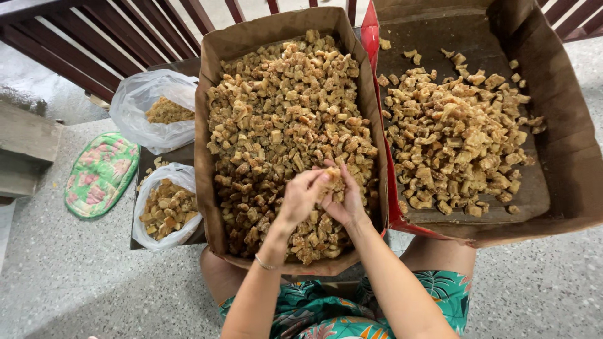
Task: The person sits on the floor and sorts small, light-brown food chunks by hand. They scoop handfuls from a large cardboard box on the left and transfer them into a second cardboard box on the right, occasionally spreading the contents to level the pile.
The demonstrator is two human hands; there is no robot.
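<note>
You have two cardboard boxes in front of you. The left box (210, 94) is heaped nearly full with small golden-brown fried chunks (282, 107); the right box (565, 144), with a red edge along its near side, holds a thinner, scattered layer of the same chunks (452, 132), its dark floor showing at the back and right. There are far too many pieces to count in either box.

Both of your hands meet over the near part of the left box. Your left hand (301, 198) and your right hand (344, 199) are cupped together, fingers curled around a small clump of chunks (331, 177) held between them just above the heap. A thin bracelet (264, 263) sits on your left wrist.

To the left of the boxes stand two clear plastic bags on a dark board (169, 156): the far bag (154, 110) holds finer crumbly bits, the near bag (166, 207) holds larger brown pieces. A few loose bits lie on the board between them.

One green oven mitt (100, 172) with a pink flower pattern lies flat on the floor further left. The floor (75, 276) is grey speckled stone. A dark brown wooden railing (125, 37) runs behind the boxes, and a concrete step (25, 147) sits at the left edge. Your lap shows teal leaf-print cloth (314, 311) below the boxes.
</note>
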